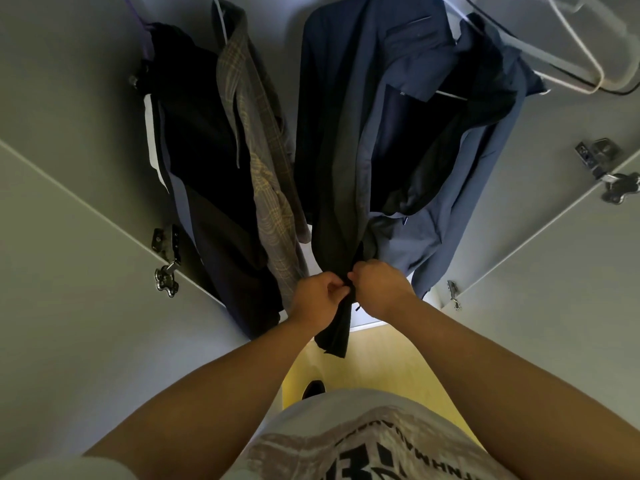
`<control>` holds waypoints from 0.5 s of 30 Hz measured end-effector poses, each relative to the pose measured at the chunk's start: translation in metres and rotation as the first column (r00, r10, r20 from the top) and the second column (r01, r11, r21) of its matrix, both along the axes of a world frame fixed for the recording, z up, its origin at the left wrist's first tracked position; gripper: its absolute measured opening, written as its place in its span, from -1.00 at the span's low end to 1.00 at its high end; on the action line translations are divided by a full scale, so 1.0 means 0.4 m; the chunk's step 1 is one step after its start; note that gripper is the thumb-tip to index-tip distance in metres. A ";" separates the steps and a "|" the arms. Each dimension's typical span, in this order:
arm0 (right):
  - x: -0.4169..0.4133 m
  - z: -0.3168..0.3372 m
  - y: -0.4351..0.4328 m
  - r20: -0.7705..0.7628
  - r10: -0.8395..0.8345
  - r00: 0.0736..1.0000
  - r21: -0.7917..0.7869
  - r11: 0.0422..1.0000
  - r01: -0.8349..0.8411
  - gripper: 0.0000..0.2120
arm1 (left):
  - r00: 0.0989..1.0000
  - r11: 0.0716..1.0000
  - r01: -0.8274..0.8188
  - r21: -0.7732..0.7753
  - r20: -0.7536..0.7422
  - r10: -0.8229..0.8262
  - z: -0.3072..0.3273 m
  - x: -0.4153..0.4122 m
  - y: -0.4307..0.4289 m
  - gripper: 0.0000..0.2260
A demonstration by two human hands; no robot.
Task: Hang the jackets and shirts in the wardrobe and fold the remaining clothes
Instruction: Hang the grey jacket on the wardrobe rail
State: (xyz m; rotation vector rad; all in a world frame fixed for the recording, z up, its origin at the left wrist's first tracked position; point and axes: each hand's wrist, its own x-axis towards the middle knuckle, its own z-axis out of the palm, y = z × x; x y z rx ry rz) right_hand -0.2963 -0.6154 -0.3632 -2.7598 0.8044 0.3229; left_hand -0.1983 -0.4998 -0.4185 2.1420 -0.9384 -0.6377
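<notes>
A dark navy jacket (349,140) hangs in the open wardrobe, right of centre. My left hand (317,295) and my right hand (375,284) both pinch its front edges together near the hem, fingertips almost touching. A blue-grey shirt (460,202) hangs to its right over a dark lining. On the left hang a brown-yellow plaid shirt (256,140) and a black jacket (201,150).
Two white wardrobe doors (86,271) (554,258) stand open at either side, with metal hinges (166,261) (606,168). An empty white hanger (568,46) hangs at the top right. Yellow floor (381,358) lies below.
</notes>
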 end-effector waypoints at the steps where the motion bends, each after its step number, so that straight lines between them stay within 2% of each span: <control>1: -0.004 0.002 0.002 0.015 -0.024 1.000 0.000 1.000 0.024 -0.75 | 1.000 1.000 0.020 0.011 0.011 -0.021 -0.004 0.005 0.003 -0.89; 8: -0.011 0.028 -0.018 0.042 -0.088 0.995 -0.035 0.995 0.090 -0.70 | 0.978 0.987 0.136 0.080 0.147 -0.147 -0.012 0.022 0.034 -0.87; 15: -0.021 0.030 -0.015 0.107 -0.124 0.986 -0.108 0.985 0.136 -0.73 | 0.963 0.971 0.162 0.175 0.189 -0.194 -0.023 0.038 0.055 -0.87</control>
